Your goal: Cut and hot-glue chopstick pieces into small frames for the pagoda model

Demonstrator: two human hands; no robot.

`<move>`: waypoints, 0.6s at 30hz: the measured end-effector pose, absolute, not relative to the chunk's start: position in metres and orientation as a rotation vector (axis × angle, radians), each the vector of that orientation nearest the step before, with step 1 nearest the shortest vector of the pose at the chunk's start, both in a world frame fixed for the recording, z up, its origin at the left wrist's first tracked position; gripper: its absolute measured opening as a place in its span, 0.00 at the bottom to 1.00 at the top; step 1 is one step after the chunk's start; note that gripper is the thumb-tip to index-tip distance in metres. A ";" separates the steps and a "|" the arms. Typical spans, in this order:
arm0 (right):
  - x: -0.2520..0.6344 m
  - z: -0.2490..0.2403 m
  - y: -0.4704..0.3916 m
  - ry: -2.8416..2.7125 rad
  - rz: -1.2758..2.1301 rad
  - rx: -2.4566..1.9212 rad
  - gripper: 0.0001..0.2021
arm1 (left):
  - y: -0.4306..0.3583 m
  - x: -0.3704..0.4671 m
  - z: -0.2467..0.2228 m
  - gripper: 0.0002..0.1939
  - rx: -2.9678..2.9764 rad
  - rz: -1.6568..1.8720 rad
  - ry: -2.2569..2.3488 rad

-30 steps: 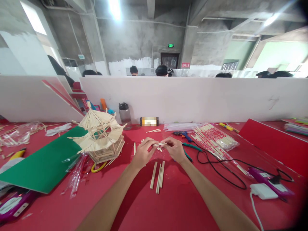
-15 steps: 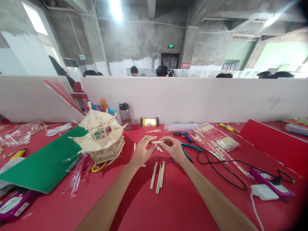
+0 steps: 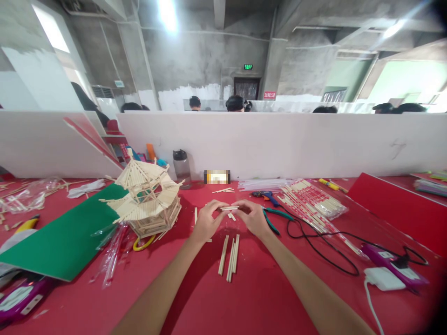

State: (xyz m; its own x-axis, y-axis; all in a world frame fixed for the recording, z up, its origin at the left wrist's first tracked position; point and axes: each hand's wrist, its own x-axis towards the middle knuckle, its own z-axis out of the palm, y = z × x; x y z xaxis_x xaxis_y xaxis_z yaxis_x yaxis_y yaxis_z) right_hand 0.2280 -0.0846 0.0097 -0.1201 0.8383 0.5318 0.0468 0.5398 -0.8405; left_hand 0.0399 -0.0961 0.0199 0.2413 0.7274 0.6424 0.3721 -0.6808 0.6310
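Note:
Between my two hands, short wooden sticks (image 3: 229, 208) are held level above the red table. My left hand (image 3: 209, 220) pinches their left end, and my right hand (image 3: 253, 217) pinches the right end. How many sticks are in the grip I cannot tell exactly. Just below the fingertips lie small cut stick pieces (image 3: 232, 217). Closer to me, several longer wooden sticks (image 3: 233, 258) rest side by side on the table. To the left stands a pavilion model (image 3: 146, 200) built of sticks, with a two-tiered roof.
Green-handled pliers (image 3: 275, 218), a blue glue gun (image 3: 267, 196) with a black cable, and packed sticks (image 3: 310, 200) lie at the right. A bottle (image 3: 181, 168) stands behind the model. A green board (image 3: 63, 237) lies left. A white partition (image 3: 279, 144) closes off the back.
My hands have shifted very slightly, and the sticks between them sit a little lower and further right. Everything else on the table stays in place.

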 end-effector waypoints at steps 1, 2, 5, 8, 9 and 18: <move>0.228 0.010 -0.085 -1.563 0.789 -0.789 0.07 | -0.096 0.040 0.020 0.09 2.180 1.418 1.009; 0.228 0.010 -0.085 -1.570 0.770 -0.795 0.07 | -0.096 0.040 0.019 0.09 2.186 1.420 1.004; 0.228 0.009 -0.086 -1.586 0.707 -0.803 0.06 | -0.097 0.040 0.019 0.09 2.203 1.429 0.987; 0.228 0.008 -0.086 -1.588 0.659 -0.802 0.05 | -0.098 0.041 0.019 0.09 2.220 1.430 0.977; 0.228 0.008 -0.087 -1.585 0.649 -0.799 0.05 | -0.099 0.041 0.020 0.09 2.227 1.430 0.976; 0.229 0.008 -0.087 -1.574 0.655 -0.762 0.05 | -0.101 0.039 0.021 0.08 2.251 1.490 0.920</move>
State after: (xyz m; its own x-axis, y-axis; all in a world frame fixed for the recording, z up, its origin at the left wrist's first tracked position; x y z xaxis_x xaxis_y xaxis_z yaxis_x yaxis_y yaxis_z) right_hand 0.2295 -0.0871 0.0081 -0.0772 0.7798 0.6213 0.1090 0.6260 -0.7722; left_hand 0.0390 -0.1011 0.0211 0.2615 0.6478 0.7156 0.3495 -0.7546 0.5553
